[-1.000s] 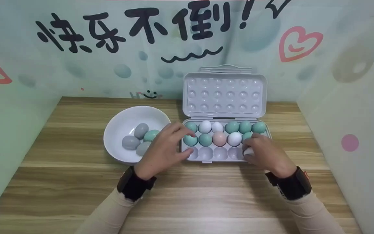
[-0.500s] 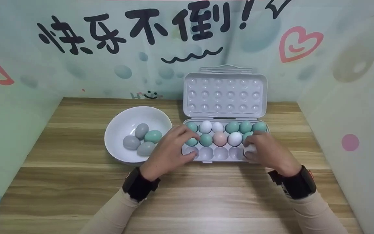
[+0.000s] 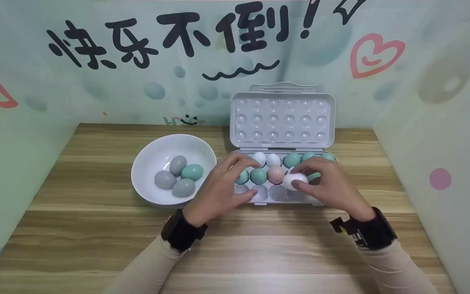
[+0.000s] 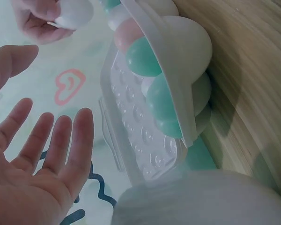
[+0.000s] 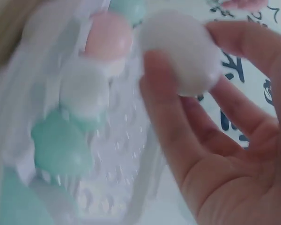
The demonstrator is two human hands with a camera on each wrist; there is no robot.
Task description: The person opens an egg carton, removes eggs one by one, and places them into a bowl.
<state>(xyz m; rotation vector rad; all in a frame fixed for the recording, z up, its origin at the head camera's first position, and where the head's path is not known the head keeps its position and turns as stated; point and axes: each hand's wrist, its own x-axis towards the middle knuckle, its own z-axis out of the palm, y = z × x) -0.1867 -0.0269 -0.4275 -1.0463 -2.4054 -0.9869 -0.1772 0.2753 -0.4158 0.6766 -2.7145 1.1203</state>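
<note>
Egg (image 3: 295, 182), white: pinched in my right hand (image 3: 335, 184), above the box (image 3: 278, 193).
Left hand (image 3: 221, 189): at the egg's nine o'clock, fingers wide, holding nothing.
Box: back two rows stocked wherever visible; front-row wells bare on the left, right end hidden.
Lid (image 3: 282, 119): up, box's twelve o'clock.
Bowl (image 3: 147, 163): box's nine o'clock, four eggs.
Progress: box-bowl transfer partway, I judge; this egg yet to be set down.
</note>
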